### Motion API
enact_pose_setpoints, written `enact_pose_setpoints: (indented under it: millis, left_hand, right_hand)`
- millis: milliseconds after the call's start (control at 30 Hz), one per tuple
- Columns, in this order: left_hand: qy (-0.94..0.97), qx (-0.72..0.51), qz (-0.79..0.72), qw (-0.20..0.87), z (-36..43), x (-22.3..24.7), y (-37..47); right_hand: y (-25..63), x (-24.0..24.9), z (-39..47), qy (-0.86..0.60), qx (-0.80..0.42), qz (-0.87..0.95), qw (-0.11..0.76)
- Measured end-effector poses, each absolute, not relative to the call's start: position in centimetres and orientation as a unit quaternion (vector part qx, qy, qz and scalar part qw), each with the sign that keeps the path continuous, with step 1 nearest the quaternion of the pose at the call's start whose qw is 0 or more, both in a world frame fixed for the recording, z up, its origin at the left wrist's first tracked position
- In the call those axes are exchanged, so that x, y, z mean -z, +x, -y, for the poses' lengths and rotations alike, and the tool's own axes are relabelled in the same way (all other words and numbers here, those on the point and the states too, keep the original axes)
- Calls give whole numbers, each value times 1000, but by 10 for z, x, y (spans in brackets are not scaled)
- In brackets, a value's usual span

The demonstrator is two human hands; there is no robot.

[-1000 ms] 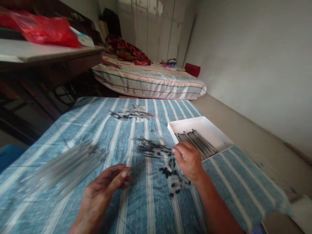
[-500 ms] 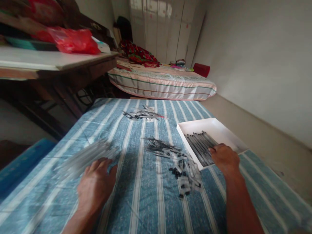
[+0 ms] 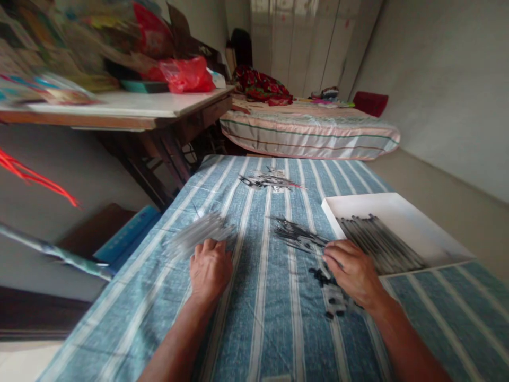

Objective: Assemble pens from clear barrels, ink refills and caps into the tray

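My left hand [image 3: 210, 268] reaches to the near right end of a blurred pile of clear pen barrels [image 3: 196, 233]. Its fingers are curled down, and their tips are hidden behind the back of the hand. My right hand [image 3: 353, 270] is over the right end of a bundle of thin dark pen refills [image 3: 296, 233], thumb and fingers pinched at the refill ends. Just below it lie small black and whitish caps [image 3: 334, 300], partly covered by that hand. To its right, dark-looking assembled pens [image 3: 377, 239] lie in a row inside a white shallow box [image 3: 421, 220].
A blue striped cloth [image 3: 242, 318] covers the work surface. Farther back lies another pile of thin pen parts [image 3: 270, 180]. Beyond stands a bed [image 3: 310, 130]. On the left is a white-topped table [image 3: 131, 106] with a red plastic bag [image 3: 186, 74].
My right hand has left the pens in the box and moved left to the refills. The left hand has curled at the barrels. The view has swung left.
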State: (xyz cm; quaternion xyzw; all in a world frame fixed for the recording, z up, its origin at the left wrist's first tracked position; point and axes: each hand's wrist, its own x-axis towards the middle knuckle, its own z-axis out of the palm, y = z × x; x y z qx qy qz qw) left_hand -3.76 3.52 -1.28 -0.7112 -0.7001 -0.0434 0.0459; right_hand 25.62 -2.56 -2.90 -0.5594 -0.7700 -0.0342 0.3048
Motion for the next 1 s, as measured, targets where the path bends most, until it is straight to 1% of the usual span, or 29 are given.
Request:
enact_pose_setpoints:
  millis: [200,500,667,800,900,1000]
  left_hand:
    - [-724,42,688,29,-39,10,-41]
    - [-728,30,683,54,-36,11,-34]
    - [-724,14,689,42,-38,14,-37]
    - [-720,20,692,48,-39,19,-40]
    - [-730,109,674,35,-35,21,-41]
    - [-742,200,639,-41,-32,19,-40]
  right_hand:
    - [248,38,23,-547,20,798,252]
    - [232,36,11,-609,40,776,159]
    - [227,44,3,-634,41,762,125]
    - [229,52,0,-633,44,760,141]
    - [233,55,1,-613,64,763,196]
    - [237,56,4,-573,76,770,270]
